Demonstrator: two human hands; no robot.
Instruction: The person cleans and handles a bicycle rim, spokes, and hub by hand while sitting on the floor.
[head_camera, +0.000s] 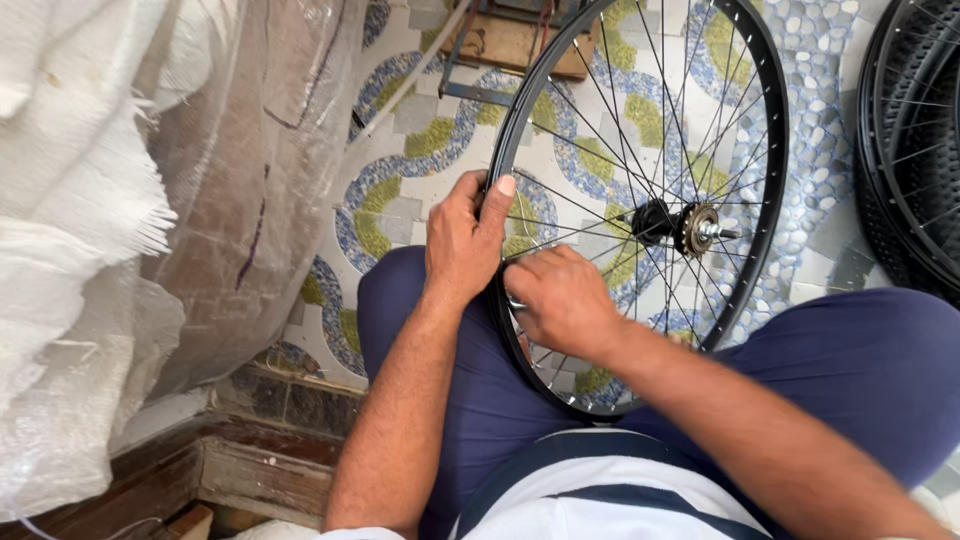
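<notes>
Nearest the camera lay a white shirt (560, 500) with dark stripes, and above it the person's knees in blue trousers (860, 370), spread to either side. Between the knees stood a black wheel (765, 150), upright on its rim, its plane facing the camera and tilted a little toward one o'clock. Its hub (680, 226) sat at about two o'clock from the hands, close by, with the axle pointing right.

Both hands met at the wheel's nine o'clock edge. Left hand (462, 245) was closed around the rim from outside, thumb over the front, fingers wrapped behind. Right hand (562, 300) reached in among the spokes (600, 150) just inside the rim, fingers curled and pinched together on something small and pale at the spoke ends; whether that was a tool or a nipple could not be told. Of the two, it sat lower and nearer the hub, touching the left hand's heel or nearly so.

A second black wheel (915, 140) leaned at three o'clock, well apart from the hands. At nine o'clock hung clear plastic sheeting (250, 160) and white woven sacks (70, 200); what they held was hidden. A wooden piece (515, 45) lay at twelve o'clock on the patterned floor (410, 140).
</notes>
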